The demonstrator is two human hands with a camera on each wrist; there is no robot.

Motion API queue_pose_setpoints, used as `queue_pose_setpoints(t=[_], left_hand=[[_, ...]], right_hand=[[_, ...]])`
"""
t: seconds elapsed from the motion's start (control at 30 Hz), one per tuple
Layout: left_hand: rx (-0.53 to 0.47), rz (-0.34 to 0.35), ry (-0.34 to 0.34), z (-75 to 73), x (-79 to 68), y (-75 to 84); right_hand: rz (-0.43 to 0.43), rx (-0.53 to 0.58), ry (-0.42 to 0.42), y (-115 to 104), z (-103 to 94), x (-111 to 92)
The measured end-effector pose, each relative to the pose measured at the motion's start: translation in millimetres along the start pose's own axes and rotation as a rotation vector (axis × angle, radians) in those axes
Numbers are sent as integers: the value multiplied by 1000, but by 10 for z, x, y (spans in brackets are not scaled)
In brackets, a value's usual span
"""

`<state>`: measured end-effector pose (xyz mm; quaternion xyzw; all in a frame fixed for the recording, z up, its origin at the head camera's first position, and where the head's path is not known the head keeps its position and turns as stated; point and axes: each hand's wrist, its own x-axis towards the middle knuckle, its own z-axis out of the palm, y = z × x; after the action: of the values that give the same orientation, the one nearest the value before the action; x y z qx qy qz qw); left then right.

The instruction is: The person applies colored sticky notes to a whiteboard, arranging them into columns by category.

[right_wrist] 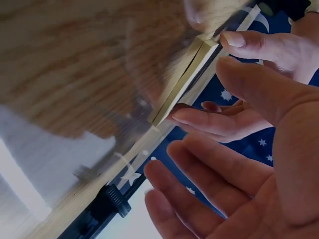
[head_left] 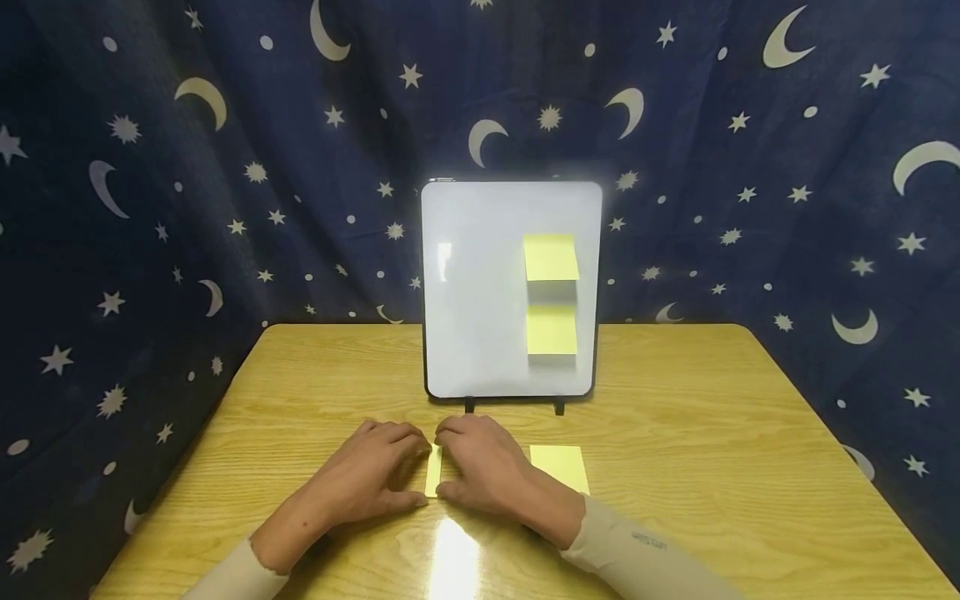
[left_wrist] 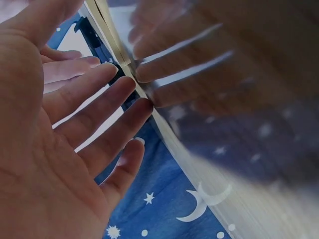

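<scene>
A yellow sticky note pad [head_left: 433,472] lies on the table between the two hands, partly covered by them in the head view. The right wrist view shows the pad [right_wrist: 185,84] edge-on, with the left hand's [right_wrist: 249,117] fingertips right at its end. My left hand [head_left: 375,471] reaches in from the left, fingers spread and gently bent, thumb near the pad's close corner. From the other side my right hand [head_left: 483,467] comes over the pad, its fingers [right_wrist: 184,199] loose and slightly bent. Neither hand grips anything.
Behind the hands stands a whiteboard [head_left: 480,292] on small black feet. Two yellow sticky notes [head_left: 551,258] hang on its right half, one above the other. Another yellow square [head_left: 558,465] lies on the table beside the right forearm. A star-and-moon cloth [head_left: 300,167] surrounds the table.
</scene>
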<state>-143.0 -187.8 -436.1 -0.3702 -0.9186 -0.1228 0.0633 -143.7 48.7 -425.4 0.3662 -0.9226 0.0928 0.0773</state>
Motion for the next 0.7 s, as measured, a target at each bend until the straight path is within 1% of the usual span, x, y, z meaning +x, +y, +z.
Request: queue_pose_setpoints(t=[0.23,0.37,0.53,0.7], left_hand=[[-13,24,11,15,12,13],[-23,24,0,30,28,21],[-33,21,-18,26,30,7],[-47,23,-41,18,20,-18]], right_hand=[[-5,-12,-63,-35,17,55],[4,-13,-98,-51,28,68],[7,-7,-108,-50,38,75],[-7,-3,-108,-43,47,72]])
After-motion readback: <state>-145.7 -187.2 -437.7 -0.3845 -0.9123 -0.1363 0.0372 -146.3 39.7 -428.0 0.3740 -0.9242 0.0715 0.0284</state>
